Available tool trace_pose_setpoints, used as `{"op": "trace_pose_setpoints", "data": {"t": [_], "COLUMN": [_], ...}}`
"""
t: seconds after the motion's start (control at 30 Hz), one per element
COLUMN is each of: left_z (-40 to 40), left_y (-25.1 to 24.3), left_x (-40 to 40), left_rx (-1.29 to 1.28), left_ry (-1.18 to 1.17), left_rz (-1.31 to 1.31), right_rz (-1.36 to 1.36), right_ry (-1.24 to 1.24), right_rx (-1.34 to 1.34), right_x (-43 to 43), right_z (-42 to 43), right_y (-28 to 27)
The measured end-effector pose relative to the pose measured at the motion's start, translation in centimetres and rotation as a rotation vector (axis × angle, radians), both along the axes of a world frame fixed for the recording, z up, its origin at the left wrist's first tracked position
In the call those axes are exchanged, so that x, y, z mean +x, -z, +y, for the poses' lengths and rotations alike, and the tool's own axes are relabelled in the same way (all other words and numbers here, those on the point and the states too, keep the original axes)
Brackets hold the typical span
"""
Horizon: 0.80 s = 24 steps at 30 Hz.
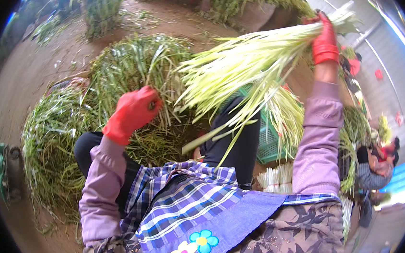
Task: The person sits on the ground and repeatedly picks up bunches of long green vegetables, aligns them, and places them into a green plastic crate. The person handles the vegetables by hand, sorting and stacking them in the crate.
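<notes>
My right hand (325, 39), in a red rubber glove, grips a bunch of pale yellow-green leafy stalks (244, 61) by the white ends. The leaves fan down to the left, above my knee. My left hand (135, 111), gloved alike, is closed in front of a heap of green leaves (135, 63); whether anything thin is in it cannot be told. A loose stalk (204, 141) slants over my dark trouser leg. More pale leaves (284, 115) lie on a green plastic basket (268, 143) to the right of my knee.
Banded bundles of white stalks (277, 178) stand beside my right thigh. A further leaf pile (53, 142) lies at left, and a tied bale (95, 5) stands behind on the earthen floor. Other people (378, 163) sit at far right, near more greens (355, 129).
</notes>
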<state>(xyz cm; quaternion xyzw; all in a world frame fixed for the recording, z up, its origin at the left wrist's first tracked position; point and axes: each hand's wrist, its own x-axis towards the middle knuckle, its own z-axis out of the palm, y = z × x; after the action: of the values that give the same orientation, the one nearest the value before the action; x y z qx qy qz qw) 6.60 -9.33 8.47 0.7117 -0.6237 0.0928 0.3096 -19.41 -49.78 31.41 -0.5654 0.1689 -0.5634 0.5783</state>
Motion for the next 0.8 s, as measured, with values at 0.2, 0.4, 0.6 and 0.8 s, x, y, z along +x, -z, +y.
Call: {"op": "trace_pose_setpoints", "data": {"t": [0.2, 0.4, 0.6, 0.8], "left_z": [4.9, 3.5, 1.0, -0.9], "left_y": [7.6, 8.5, 11.6, 13.5], "left_x": [3.9, 4.1, 3.8, 5.0], "left_rx": [0.368, 0.857, 0.869, 1.032], "left_ry": [-0.027, -0.079, -0.010, -0.079], "left_rz": [0.340, 0.469, 0.648, 0.701], "right_rz": [0.155, 0.804, 1.298, 1.463], "right_ry": [0.542, 0.916, 0.906, 1.029], "right_rx": [0.007, -0.680, -0.427, -0.474], "right_x": [-16.7, -18.5, -4.4, 1.0], "right_z": [-5.6, -12.3, -17.4, -14.9], "right_y": [-5.6, -0.6, 28.0, 38.0]}}
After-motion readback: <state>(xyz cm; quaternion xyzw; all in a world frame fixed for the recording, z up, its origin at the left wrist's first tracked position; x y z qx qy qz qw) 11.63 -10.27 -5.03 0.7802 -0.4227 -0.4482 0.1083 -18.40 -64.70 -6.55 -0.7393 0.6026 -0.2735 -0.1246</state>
